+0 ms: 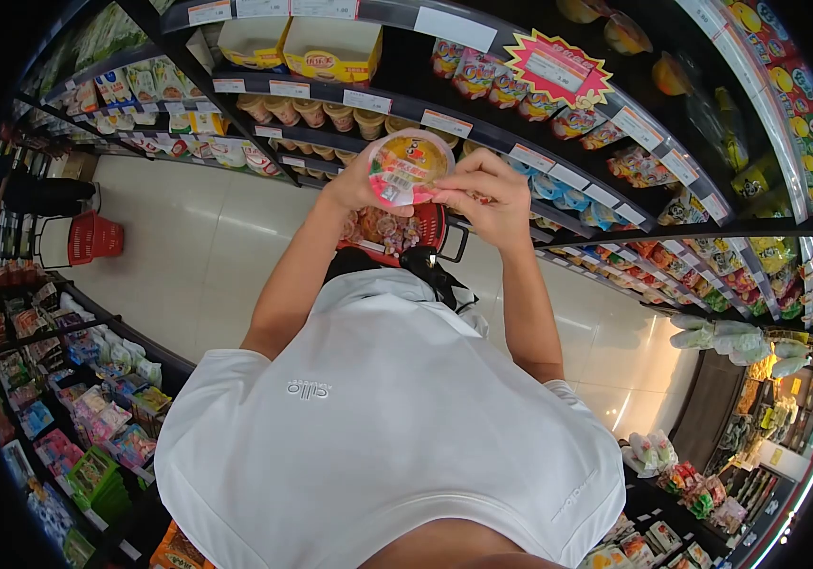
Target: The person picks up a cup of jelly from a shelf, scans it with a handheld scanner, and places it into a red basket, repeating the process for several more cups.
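A round cup with a clear film lid, yellow contents and a pink printed label (410,163) is held up in front of the shelves. My left hand (357,180) grips it from the left side, fingers wrapped round its edge. On the right, my right hand (490,194) pinches the lower right rim between thumb and bent fingers. Below the cup, a red shopping basket (430,228) holds packaged goods and is partly hidden by my left hand and the cup. Rows of similar cups (338,117) stand on the shelf just behind.
Shelves with price tags (366,100) curve across the top and right. Yellow display boxes (332,64) stand at upper left. Another red basket (95,238) is on the tiled floor at left, near a dark-clothed person (57,196). Packaged goods (103,408) line the lower left.
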`<move>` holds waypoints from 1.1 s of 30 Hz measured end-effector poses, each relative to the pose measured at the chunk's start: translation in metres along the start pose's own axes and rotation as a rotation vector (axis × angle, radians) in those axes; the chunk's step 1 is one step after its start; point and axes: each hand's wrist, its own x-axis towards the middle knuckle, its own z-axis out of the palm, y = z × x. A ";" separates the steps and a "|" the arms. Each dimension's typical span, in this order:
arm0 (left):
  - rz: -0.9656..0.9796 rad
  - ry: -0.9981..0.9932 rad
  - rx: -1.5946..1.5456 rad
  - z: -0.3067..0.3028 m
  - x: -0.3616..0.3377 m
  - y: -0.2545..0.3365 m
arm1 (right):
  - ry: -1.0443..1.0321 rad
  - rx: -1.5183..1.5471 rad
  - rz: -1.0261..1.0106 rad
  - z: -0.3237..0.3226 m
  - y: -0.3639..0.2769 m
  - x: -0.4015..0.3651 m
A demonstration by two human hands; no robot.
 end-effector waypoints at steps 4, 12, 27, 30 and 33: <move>0.009 -0.031 0.140 -0.007 0.003 0.002 | -0.035 0.107 0.149 -0.003 0.000 0.000; 0.027 -0.154 0.192 -0.008 0.009 0.016 | -0.097 0.183 0.243 -0.005 0.006 -0.004; -0.067 -0.168 0.200 -0.023 -0.013 -0.005 | -0.108 0.213 0.292 -0.003 0.030 -0.010; -0.094 -0.087 0.420 -0.023 -0.026 -0.016 | 0.007 0.439 0.434 -0.001 0.046 -0.018; -0.174 0.020 0.389 -0.029 -0.046 -0.051 | -0.019 0.379 0.547 0.004 0.061 -0.031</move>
